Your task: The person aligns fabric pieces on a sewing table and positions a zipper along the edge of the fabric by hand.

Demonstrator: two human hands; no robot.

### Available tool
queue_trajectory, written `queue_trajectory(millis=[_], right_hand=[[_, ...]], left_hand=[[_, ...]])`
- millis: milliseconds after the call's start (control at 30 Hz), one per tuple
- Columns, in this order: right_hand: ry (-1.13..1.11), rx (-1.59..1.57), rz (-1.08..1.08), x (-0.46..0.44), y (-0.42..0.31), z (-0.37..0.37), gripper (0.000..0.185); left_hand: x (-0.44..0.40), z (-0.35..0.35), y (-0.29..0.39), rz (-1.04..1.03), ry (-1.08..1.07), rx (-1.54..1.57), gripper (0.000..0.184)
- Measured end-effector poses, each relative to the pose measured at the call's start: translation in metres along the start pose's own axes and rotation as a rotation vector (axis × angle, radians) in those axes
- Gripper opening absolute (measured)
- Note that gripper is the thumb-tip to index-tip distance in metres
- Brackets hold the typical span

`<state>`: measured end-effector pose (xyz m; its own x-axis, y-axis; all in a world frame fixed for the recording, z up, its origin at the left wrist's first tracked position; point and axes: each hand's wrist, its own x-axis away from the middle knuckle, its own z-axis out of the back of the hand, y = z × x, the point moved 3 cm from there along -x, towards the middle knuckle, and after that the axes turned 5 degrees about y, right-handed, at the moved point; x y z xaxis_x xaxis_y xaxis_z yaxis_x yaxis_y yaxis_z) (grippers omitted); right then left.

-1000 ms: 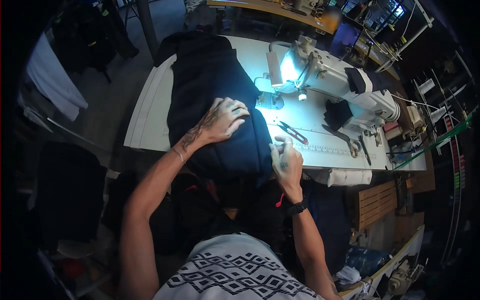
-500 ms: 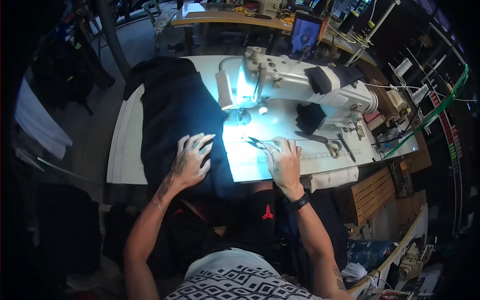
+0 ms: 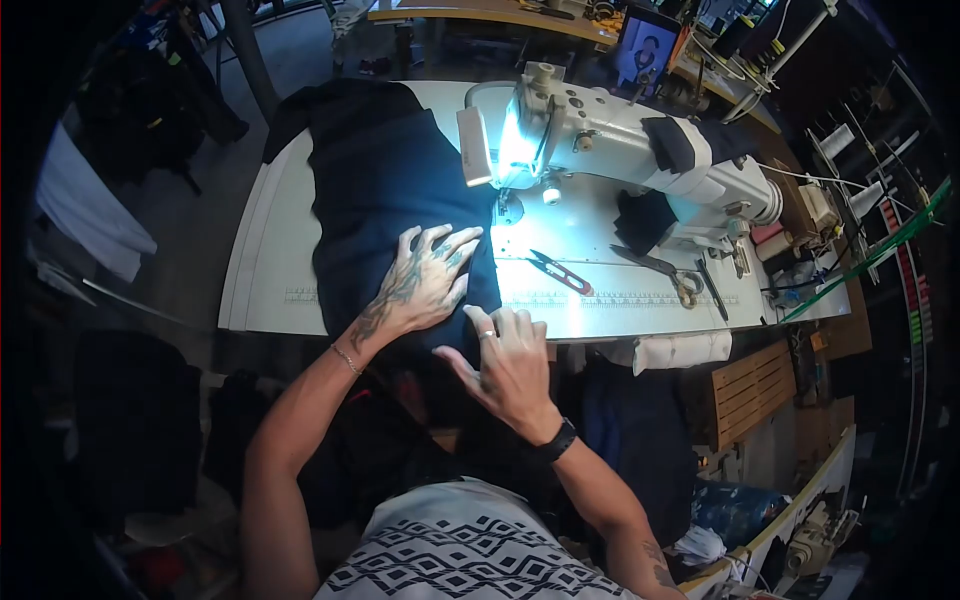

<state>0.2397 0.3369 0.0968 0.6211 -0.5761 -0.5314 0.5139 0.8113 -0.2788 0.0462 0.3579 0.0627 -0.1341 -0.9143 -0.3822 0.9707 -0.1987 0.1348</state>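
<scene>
Dark cloth [image 3: 375, 170], near-black w/ a navy cast where the lamp hits, lies in a long, wide piece on the L part of the white sewing tbl [image 3: 262, 275], running from the far edge down to the near one. Surface looks matte & mostly smooth, w/ a few soft creases; R edge has a narrow folded-looking strip by the L hand. L hand [image 3: 425, 282] is palm-down on it, fingers spread apart, nothing clamped. R hand [image 3: 512, 365] is at the near R corner of the cloth, thumb held out from the curled fingers; can't tell if they pinch any fabric. Cloth's R edge sits right by the needle area of the sewing mach. [image 3: 620, 140]. Red-handled snips [image 3: 565, 275] & scissors [image 3: 660, 268] lie on the tbl to the R.
</scene>
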Motion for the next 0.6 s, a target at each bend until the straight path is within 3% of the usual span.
queue_trajectory(millis=[100,167,267,400,600], right_hand=[[-0.002,0.018,-0.066,0.003,0.008,-0.010,0.038],[0.079,-0.139,-0.145,0.005,0.020,-0.005,0.034],[0.109,-0.193,-0.307,0.006,0.038,0.007,0.042],[0.049,-0.051,-0.177,0.008,0.051,0.012,0.040],[-0.038,0.044,-0.162,0.017,0.050,0.017,0.038]], left_hand=[[-0.003,0.002,0.001,0.025,-0.045,0.013,0.053],[-0.003,0.005,0.003,0.047,-0.056,0.054,0.053],[-0.003,0.004,0.004,0.038,-0.024,0.063,0.051],[-0.003,0.004,0.004,0.024,-0.040,0.083,0.050],[-0.004,0.008,0.004,0.047,-0.057,0.131,0.050]])
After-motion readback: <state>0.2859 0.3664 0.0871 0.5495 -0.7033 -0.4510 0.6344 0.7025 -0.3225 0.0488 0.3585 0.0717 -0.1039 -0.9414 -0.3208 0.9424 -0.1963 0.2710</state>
